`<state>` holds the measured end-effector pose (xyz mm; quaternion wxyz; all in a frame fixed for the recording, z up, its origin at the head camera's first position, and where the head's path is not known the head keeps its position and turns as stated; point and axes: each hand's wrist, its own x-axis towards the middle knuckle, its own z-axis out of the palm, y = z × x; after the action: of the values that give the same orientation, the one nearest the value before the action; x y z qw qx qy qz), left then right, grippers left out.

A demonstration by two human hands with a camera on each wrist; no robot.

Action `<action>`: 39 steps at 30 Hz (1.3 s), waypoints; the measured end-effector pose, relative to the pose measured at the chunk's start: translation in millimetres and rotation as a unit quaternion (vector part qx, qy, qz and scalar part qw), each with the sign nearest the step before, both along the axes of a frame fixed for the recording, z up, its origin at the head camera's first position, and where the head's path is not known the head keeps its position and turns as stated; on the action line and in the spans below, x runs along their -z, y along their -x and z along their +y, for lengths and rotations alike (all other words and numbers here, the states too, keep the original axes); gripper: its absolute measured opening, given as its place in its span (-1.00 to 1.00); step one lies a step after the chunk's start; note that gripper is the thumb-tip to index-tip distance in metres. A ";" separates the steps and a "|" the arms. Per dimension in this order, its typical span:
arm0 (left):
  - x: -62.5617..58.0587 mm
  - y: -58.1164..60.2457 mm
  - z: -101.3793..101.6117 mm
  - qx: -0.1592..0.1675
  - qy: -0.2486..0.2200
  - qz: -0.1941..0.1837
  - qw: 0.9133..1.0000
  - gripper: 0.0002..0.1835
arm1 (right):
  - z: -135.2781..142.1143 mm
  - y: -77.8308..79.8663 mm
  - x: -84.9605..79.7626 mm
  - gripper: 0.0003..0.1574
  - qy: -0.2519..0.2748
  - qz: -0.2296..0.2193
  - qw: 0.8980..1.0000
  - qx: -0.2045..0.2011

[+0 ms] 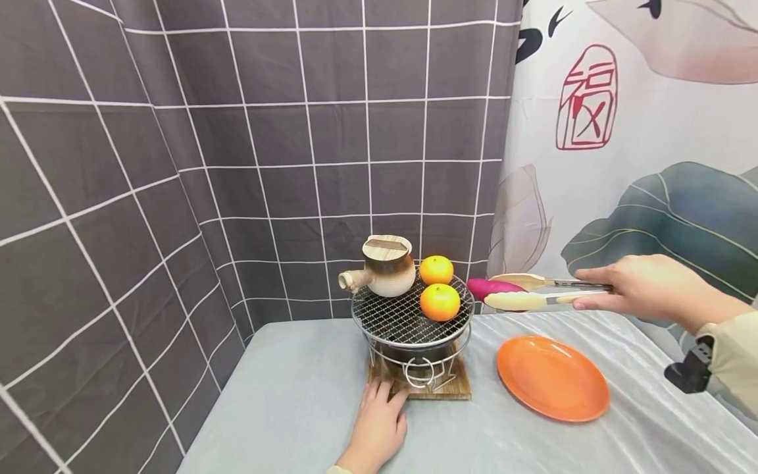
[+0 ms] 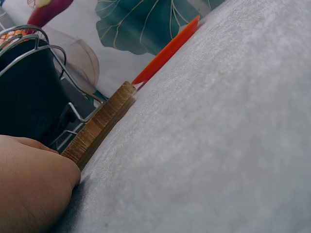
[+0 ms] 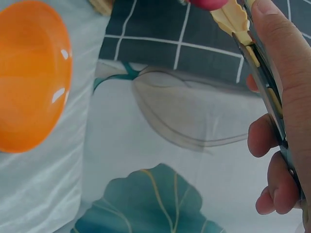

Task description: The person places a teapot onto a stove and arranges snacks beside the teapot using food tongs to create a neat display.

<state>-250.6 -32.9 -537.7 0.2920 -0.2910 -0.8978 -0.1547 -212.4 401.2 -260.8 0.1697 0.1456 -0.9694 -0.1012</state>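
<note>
My right hand (image 1: 657, 289) grips a pair of tongs (image 1: 583, 284) with pale yellow scalloped tips. Between the tips is a magenta, tapered sweet potato (image 1: 494, 288), raised just right of the round wire grill (image 1: 393, 319). On that mesh sit two oranges (image 1: 440, 302) and a small side-handled clay teapot (image 1: 391, 280) with a wood-look lid. Down at the front left of the wooden board (image 1: 453, 388) under the stove, my left hand (image 1: 377, 428) rests its extended fingers on the edge. The left wrist view shows this hand (image 2: 34, 187) against the board's side.
An orange oval plate (image 1: 553, 378) lies on the pale grey tablecloth (image 1: 296, 395), right of the stove. A metal wire stand (image 1: 420, 375) surrounds the dark stove bowl. Behind hang a grey grid-patterned curtain (image 1: 331, 145) and a white printed one (image 1: 657, 131).
</note>
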 end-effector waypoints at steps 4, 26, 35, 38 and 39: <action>-0.9 -0.2 -0.4 -0.002 0.001 -0.001 1.000 -0.50 | -9.0 2.6 -10.2 -0.12 -0.004 0.012 1.000 -0.017; -1.7 -1.8 -0.3 0.008 -0.001 0.001 1.000 -0.50 | -67.4 16.3 -35.5 -0.22 -0.020 0.029 0.997 -0.075; 1.0 -0.9 -1.0 0.007 -0.001 0.009 1.000 -0.48 | -94.7 25.9 -29.5 -0.28 -0.008 0.039 0.993 -0.115; 0.2 -0.6 -1.0 0.006 0.001 0.013 1.000 -0.48 | -102.4 28.6 -26.5 -0.28 -0.002 0.039 0.992 -0.122; -0.2 -0.5 -0.9 0.006 0.001 0.013 1.000 -0.48 | -104.9 29.6 -25.6 -0.27 -0.001 0.040 0.991 -0.124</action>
<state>-250.1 -33.8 -537.5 0.3025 -0.2988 -0.8923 -0.1517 -242.1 296.3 -235.2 0.2192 0.2612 -0.9361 -0.0863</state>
